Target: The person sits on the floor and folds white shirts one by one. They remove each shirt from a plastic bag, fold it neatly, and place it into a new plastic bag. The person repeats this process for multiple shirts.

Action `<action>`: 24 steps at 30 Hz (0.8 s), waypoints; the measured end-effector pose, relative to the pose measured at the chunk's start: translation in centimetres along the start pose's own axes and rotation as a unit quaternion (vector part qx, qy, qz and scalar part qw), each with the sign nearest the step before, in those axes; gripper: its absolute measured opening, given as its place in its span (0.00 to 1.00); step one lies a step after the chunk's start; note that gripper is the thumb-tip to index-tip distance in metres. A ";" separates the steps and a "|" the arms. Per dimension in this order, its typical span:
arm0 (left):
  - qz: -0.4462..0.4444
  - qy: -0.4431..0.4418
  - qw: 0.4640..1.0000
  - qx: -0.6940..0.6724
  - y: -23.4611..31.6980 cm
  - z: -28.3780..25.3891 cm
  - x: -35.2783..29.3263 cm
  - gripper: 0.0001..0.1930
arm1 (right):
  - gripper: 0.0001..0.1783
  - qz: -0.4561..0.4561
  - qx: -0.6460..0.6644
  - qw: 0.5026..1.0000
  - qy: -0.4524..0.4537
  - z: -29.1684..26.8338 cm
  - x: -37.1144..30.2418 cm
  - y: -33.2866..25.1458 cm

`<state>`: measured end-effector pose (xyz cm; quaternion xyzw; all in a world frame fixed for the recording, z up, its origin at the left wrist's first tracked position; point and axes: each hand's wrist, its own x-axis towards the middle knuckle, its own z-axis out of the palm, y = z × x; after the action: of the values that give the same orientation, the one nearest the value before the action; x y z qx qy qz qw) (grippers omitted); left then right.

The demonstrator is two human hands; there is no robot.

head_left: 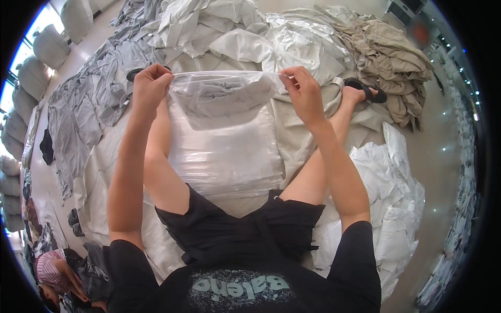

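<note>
Between my legs lies a pile of transparent plastic bags. At its far end I hold up the top edge of a plastic bag, stretched in a line from hand to hand. My left hand pinches the left corner between thumb and fingers. With a pinch too, my right hand grips the right corner. A folded grey garment shows through the plastic between my hands; it appears to be inside the bag, its gathered edge toward the opening.
Heaped grey garments lie at the left, white garments ahead, and beige garments at the far right. White packed bags are piled by my right side. Another person bends over clothes at the lower left.
</note>
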<state>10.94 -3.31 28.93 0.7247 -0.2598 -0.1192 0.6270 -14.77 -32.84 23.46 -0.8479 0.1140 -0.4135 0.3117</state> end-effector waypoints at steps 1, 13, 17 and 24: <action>-0.011 -0.015 1.000 0.020 0.3 -0.6 0.7 0.03 | 0.06 0.039 0.026 0.999 -0.007 -0.1 0.3 0.0; 0.442 -0.200 0.816 0.313 2.1 12.2 -7.4 0.09 | 0.10 0.210 0.296 0.922 -0.136 -0.6 -6.4 -3.4; 0.495 -0.230 0.758 0.356 1.8 15.1 -8.1 0.09 | 0.09 0.223 0.290 0.923 -0.122 -1.4 -7.9 -4.7; 0.479 -0.226 0.736 0.421 1.9 14.0 -9.5 0.06 | 0.08 0.235 0.328 0.909 -0.105 -1.6 -9.2 -4.5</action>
<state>-4.46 -10.34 26.72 0.6461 -0.7305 0.1580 0.1546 -22.10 -25.87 21.16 -0.6853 0.1348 -0.2503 0.6705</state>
